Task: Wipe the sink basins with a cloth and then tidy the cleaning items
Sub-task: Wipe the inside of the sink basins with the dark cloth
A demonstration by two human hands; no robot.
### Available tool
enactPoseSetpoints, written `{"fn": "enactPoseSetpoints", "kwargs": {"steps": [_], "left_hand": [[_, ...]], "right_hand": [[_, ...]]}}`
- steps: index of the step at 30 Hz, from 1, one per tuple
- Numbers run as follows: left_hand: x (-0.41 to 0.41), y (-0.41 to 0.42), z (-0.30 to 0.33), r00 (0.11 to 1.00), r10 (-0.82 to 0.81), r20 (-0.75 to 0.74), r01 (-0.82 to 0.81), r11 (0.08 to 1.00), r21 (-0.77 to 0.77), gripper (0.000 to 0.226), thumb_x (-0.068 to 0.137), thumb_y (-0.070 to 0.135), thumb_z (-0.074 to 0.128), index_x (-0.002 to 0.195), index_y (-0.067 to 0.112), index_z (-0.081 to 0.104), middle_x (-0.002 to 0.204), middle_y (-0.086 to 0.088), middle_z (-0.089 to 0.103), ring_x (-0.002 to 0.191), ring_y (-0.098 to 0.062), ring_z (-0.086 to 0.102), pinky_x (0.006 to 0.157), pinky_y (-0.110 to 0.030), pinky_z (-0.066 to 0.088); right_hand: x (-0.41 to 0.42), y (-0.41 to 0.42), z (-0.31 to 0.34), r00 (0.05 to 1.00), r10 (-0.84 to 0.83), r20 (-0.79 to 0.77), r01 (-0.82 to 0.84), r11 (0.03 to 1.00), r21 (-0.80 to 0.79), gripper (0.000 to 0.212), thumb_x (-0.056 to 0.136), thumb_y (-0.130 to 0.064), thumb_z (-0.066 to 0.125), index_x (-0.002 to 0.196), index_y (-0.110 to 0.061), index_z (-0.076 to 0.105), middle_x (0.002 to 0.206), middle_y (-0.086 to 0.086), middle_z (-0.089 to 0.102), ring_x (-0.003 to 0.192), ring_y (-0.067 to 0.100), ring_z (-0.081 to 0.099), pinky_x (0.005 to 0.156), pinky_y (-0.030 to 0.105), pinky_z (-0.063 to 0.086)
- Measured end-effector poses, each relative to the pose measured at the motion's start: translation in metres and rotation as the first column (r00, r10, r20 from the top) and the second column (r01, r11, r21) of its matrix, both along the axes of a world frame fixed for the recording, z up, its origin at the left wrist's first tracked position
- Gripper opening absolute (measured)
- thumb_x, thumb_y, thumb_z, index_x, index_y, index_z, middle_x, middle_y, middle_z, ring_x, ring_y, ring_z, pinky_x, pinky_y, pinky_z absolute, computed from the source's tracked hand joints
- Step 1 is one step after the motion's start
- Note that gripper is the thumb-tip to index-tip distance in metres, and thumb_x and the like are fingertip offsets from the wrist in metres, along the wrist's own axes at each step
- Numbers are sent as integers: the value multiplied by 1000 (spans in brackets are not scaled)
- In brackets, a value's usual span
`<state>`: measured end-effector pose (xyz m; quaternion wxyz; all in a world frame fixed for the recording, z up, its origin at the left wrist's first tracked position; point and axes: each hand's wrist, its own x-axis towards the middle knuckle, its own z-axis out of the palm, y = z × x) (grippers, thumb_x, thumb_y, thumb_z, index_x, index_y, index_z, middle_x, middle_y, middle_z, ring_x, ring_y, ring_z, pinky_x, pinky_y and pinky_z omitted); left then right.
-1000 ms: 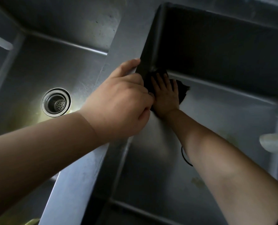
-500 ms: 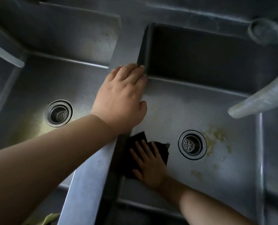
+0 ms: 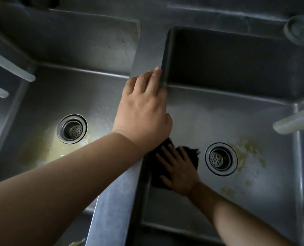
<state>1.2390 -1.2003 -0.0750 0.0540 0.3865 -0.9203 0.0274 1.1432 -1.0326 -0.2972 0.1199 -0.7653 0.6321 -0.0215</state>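
A steel double sink fills the view. My left hand [image 3: 144,112] rests flat on the divider [image 3: 147,54] between the two basins, fingers straight. In the right basin [image 3: 236,118] my right hand [image 3: 179,171] presses a dark cloth [image 3: 192,155] flat against the floor, close to the divider wall and just left of the drain [image 3: 220,158]. Its fingers are spread on the cloth. Yellowish stains [image 3: 249,148] lie right of that drain. The left basin [image 3: 59,96] has its own drain [image 3: 72,128] with a yellowish patch around it.
A pale tap spout [image 3: 293,119] juts in over the right basin from the right edge. A round stopper [image 3: 300,30] lies on the back ledge at top right. Two pale bars [image 3: 11,68] reach in at the left edge.
My right hand slid the cloth from the far corner by the divider to the basin floor near the drain. Over the last half second it barely moved. My left hand stayed on the divider.
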Motion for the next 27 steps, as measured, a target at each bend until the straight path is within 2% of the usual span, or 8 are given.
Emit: {"fn": "enactPoseSetpoints", "kwargs": {"steps": [2,5,7,13,16,20,24,27], "left_hand": [[0,0,-2,1000,2,-17,-2,1000,-9,46,69,31,51,104,6,65,142,-17,44,125,-35,42,104,-43,28],[-1,-1,-5,999,2,-46,-3,1000,-18,40,69,32,52,98,10,67,142,-16,44,124,-35,42,103,-42,25],[0,-2,-7,999,0,-53,-2,1000,-24,39,68,33,52,97,12,67,142,-15,44,124,-35,42,103,-42,25],[-1,-3,-7,1000,7,-26,-8,1000,-22,40,67,35,52,98,14,67,144,-14,42,127,-34,39,104,-42,24],[-2,-3,-5,1000,11,-18,-11,1000,-15,40,66,35,52,98,14,68,144,-13,41,127,-35,39,104,-44,25],[-3,-2,-5,1000,23,-2,-23,999,-24,41,65,34,50,96,15,69,143,-13,41,126,-35,39,104,-43,24],[-3,-2,-5,999,38,21,-37,999,-35,42,67,34,47,97,14,69,144,-12,40,126,-36,38,104,-43,25],[-4,1,-4,999,42,28,-40,998,-47,43,67,35,46,98,15,69,144,-12,40,127,-35,37,104,-42,25]], "right_hand": [[-20,-41,3,988,-150,-27,150,989,8,70,85,-55,41,146,-22,32,152,11,32,142,33,20,111,56,21],[-54,-104,0,951,-302,-64,304,952,24,72,89,-55,41,150,-25,18,157,9,18,145,30,9,115,51,8],[-70,-141,-3,922,-373,-100,378,925,33,71,91,-56,33,152,-28,8,159,6,9,146,27,1,116,49,2],[-59,-144,-2,901,-417,-118,425,904,53,68,90,-55,16,151,-27,7,159,8,6,146,28,-3,115,50,-3],[-31,-99,1,929,-361,-88,367,927,78,69,92,-56,27,151,-24,12,158,12,11,145,32,2,114,52,-2],[24,-14,7,980,-192,-42,195,977,81,71,85,-54,34,146,-18,34,152,17,29,141,39,20,112,59,8],[66,53,9,998,12,-57,-3,989,146,78,78,-57,55,141,-13,42,147,20,38,138,38,28,110,62,17],[63,73,9,978,199,-65,-188,972,142,73,79,-55,59,139,-17,45,143,19,43,138,36,31,108,60,22]]}}
